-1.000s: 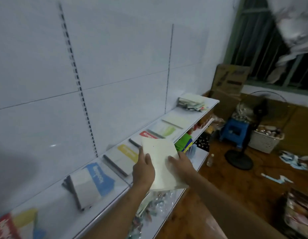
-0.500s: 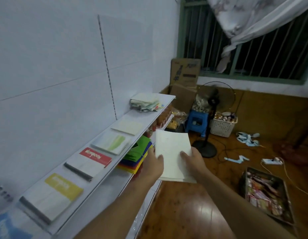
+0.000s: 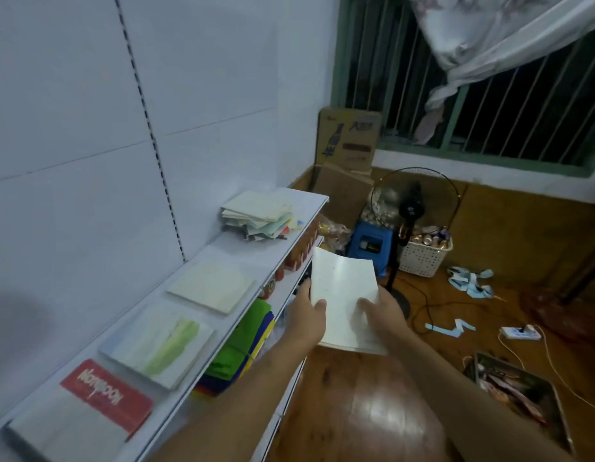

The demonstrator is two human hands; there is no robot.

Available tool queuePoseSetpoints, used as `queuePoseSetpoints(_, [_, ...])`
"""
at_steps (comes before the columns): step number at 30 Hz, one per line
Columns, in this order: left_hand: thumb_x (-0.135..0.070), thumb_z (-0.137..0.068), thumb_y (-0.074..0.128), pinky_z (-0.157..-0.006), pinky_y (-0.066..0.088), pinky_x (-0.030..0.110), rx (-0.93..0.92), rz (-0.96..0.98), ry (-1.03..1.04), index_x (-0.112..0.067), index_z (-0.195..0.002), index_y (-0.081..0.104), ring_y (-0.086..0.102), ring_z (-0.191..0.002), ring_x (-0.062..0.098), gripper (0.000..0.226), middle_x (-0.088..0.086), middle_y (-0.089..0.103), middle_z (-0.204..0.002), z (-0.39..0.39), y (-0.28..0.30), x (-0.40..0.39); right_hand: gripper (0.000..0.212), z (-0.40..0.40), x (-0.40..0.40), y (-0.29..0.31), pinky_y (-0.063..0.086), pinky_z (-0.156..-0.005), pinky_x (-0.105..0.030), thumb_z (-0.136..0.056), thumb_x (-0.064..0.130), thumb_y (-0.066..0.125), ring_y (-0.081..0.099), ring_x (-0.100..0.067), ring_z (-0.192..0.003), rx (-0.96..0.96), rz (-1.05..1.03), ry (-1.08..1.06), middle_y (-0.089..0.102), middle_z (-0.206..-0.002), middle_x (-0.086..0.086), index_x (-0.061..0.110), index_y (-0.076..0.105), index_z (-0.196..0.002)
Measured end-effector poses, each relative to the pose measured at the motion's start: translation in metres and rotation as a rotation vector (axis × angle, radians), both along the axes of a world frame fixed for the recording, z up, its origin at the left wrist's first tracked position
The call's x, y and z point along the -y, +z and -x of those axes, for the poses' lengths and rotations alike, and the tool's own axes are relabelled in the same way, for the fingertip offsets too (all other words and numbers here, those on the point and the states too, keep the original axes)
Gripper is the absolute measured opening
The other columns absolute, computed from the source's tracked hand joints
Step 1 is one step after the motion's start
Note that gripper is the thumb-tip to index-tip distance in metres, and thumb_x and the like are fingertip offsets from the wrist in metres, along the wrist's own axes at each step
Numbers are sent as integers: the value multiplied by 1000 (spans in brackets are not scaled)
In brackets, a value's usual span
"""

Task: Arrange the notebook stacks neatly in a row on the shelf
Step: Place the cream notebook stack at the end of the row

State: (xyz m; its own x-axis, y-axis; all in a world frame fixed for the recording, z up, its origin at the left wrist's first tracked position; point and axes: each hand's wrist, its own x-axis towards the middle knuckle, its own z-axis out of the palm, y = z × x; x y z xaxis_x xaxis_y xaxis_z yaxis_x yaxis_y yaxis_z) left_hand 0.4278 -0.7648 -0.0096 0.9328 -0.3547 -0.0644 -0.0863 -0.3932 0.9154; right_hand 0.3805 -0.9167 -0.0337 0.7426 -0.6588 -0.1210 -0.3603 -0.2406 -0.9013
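I hold a thin stack of pale notebooks (image 3: 344,295) in front of me, beside the white shelf (image 3: 279,248). My left hand (image 3: 306,316) grips its left edge and my right hand (image 3: 381,316) its lower right. On the shelf lie a red-banded notebook stack (image 3: 89,411), a green-streaked stack (image 3: 159,343) and a plain pale stack (image 3: 212,286) in a row. An untidy heap of notebooks (image 3: 259,215) sits at the shelf's far end.
Below the top shelf, a lower shelf holds green and coloured folded items (image 3: 239,351). On the wooden floor stand a fan (image 3: 411,208), a blue stool (image 3: 369,241), a white basket (image 3: 423,256), cardboard boxes (image 3: 349,138) and a tray of goods (image 3: 516,391). A cable and power strip (image 3: 519,333) lie to the right.
My view has swung right along the shelf, away from the blue and yellow stacks. Both hands have carried the pale stack off the shelf edge toward the far end.
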Motion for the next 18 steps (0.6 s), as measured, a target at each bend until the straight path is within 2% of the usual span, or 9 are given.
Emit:
queuePoseSetpoints(3, [-16,-95,48,-93,47,33,-11,11,31,-25,-143,37,55,-115,22,50,0,55,-131,-47,4,8,40,-52,9,5,49,-85,-38,-93,19,52,58,-22,-100,-13,-22,29,59,-118,-2,19,46,-133])
queuePoseSetpoints(8, [-16,-90,54,-93,46,32,-23,-46,147,-20,-137,46,56,-114,24,47,5,59,-128,-115,-6,-4,44,-133,10,2,51,-90,-47,-91,15,52,60,-24,-97,-65,-23,212,60,-117,-5,18,45,-135])
queuePoseSetpoints(11, [-15,-90,54,-86,47,28,-64,-46,268,-16,-136,47,59,-105,24,46,9,62,-123,-156,-17,-17,48,-192,3,-4,51,-89,-42,-92,21,53,58,-24,-103,-107,12,358,56,-128,-4,21,40,-138])
queuePoseSetpoints(14, [-12,-91,52,-76,42,21,-71,-47,399,-15,-134,47,56,-92,17,43,8,63,-119,-192,-26,-37,51,-257,-17,-12,48,-94,-40,-90,19,53,56,-28,-111,-123,117,532,55,-130,-9,17,40,-140])
queuePoseSetpoints(18, [-16,-90,51,-89,50,31,-105,-163,611,-14,-132,48,60,-106,26,42,10,62,-121,-224,-43,-67,60,-323,-55,-23,41,-90,-30,-90,13,55,51,-31,-118,-155,200,788,51,-134,-13,12,32,-145])
